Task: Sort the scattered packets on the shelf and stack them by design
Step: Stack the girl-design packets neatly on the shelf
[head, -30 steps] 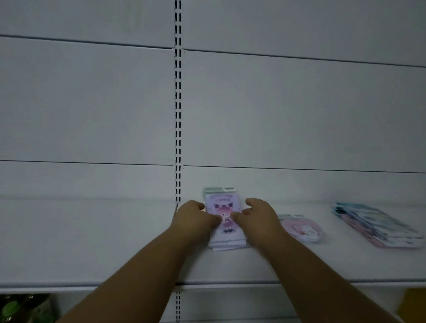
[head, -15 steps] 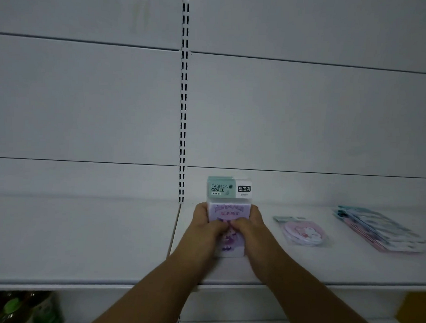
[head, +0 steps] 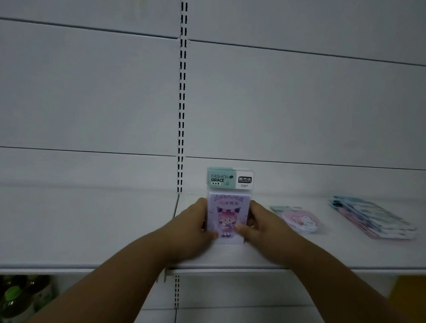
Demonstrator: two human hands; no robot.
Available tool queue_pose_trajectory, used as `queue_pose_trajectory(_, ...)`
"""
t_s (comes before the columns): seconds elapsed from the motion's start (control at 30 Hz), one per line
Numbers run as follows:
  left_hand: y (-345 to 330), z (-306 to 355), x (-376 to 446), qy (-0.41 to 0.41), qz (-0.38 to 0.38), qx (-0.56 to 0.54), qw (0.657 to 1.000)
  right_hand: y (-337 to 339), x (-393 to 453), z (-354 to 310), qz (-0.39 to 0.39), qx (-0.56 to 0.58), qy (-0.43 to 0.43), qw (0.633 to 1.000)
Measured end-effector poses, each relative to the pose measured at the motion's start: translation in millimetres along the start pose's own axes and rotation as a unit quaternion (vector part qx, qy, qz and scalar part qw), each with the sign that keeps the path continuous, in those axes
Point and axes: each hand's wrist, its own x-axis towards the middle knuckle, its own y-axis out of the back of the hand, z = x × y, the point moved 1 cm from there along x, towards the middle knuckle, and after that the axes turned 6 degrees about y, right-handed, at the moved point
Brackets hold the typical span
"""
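Note:
A stack of purple packets (head: 228,210) with a cartoon girl and a teal "FASHION GRACE" header stands upright on the white shelf (head: 300,256). My left hand (head: 195,223) grips its left edge and my right hand (head: 258,223) grips its right edge, thumbs on the front. A pink round packet (head: 299,221) lies flat just to the right of my right hand. Farther right, a flat stack of blue and pink packets (head: 374,220) rests on the shelf.
A slotted upright post (head: 181,112) runs down the white back panel just left of the held packets. The shelf's left section (head: 84,224) is bare. Green-capped bottles (head: 14,297) sit on the lower level at the bottom left.
The purple packets lay flat under both hands a second ago. Now they stand upright, with my hands shifted to their side edges and the header showing.

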Motion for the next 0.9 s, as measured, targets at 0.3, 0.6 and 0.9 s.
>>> queue_pose_trajectory(0.3,1,-3,-4,0.011,0.055,0.059,0.997,0,1,11,0.023,-0.005,0.01,1.0)
queue_pose_trajectory(0.6,15,11,24,0.161,0.024,-0.013,0.987,14,41,8,0.008,0.077,-0.138,0.987)
queue_pose_trajectory(0.9,8,-3,46,0.201,0.027,0.096,0.975,6,61,22,0.014,-0.039,-0.189,0.981)
